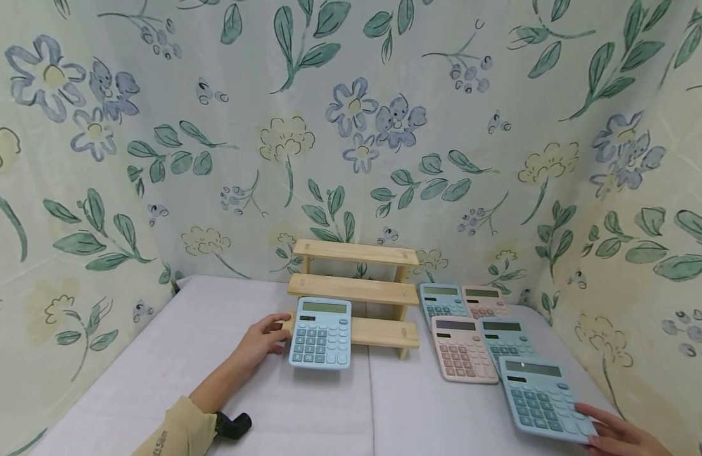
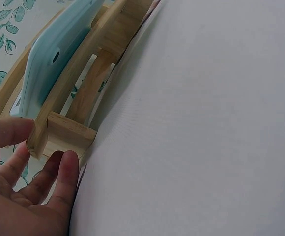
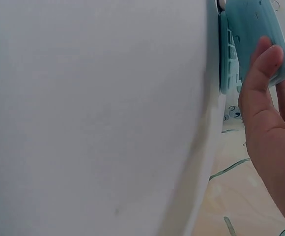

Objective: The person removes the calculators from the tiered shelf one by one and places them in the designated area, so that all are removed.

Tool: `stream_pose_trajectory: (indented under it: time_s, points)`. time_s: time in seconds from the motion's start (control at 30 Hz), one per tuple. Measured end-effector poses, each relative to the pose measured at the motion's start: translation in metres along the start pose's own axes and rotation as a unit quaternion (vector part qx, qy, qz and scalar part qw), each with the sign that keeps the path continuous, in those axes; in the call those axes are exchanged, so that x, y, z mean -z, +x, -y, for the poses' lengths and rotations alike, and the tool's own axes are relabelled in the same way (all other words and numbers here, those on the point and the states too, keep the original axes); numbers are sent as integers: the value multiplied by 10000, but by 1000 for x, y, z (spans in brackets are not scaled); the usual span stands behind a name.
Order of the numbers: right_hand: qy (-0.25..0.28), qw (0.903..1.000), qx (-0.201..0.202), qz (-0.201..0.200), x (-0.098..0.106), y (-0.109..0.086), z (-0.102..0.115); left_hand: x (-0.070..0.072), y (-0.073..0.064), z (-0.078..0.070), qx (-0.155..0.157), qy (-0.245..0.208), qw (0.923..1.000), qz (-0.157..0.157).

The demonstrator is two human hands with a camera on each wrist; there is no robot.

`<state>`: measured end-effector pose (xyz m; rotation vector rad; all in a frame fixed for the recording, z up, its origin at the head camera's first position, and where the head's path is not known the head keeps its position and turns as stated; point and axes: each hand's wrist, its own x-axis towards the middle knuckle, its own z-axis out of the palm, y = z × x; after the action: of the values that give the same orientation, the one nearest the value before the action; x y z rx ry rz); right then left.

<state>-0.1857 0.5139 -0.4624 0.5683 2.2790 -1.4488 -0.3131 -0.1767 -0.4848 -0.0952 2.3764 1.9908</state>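
Observation:
A light blue calculator (image 1: 320, 334) leans on the lowest step of a small wooden tiered shelf (image 1: 357, 289). Beside it, my left hand (image 1: 264, 337) grips the left end of that step. The left wrist view shows the thumb (image 2: 15, 132) at the step's upper edge and other fingers curled below it. At the right, my right hand (image 1: 621, 434) holds the lower right corner of another blue calculator (image 1: 542, 399). In the right wrist view, fingers and thumb pinch this calculator (image 3: 258, 34), which is tilted up off the table.
Beyond the held calculator lie pink calculators (image 1: 462, 350) (image 1: 485, 302) and blue calculators (image 1: 505, 337) (image 1: 442, 299), some overlapping. A white cloth (image 1: 305, 411) covers the table. Floral curtains (image 1: 351, 139) enclose the back and sides. A black strap (image 1: 232, 425) is on the left wrist.

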Motion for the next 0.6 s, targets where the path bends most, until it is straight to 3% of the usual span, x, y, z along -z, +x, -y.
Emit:
stream_pose_trajectory:
  time_s: [0.17, 0.4, 0.53, 0.6]
  points:
    - [156, 9998, -40, -128, 0, 0, -5, -1, 0, 0, 20, -3, 10000, -17]
    - [176, 9984, 3, 546, 23, 11, -19, -2, 1, -1, 33, 17, 10000, -38]
    - [130, 9975, -29, 690, 33, 20, -28, -2, 1, -1, 37, 29, 10000, -39]
    - [198, 9982, -80, 565, 33, 22, -30, -2, 1, -1, 44, 36, 10000, -50]
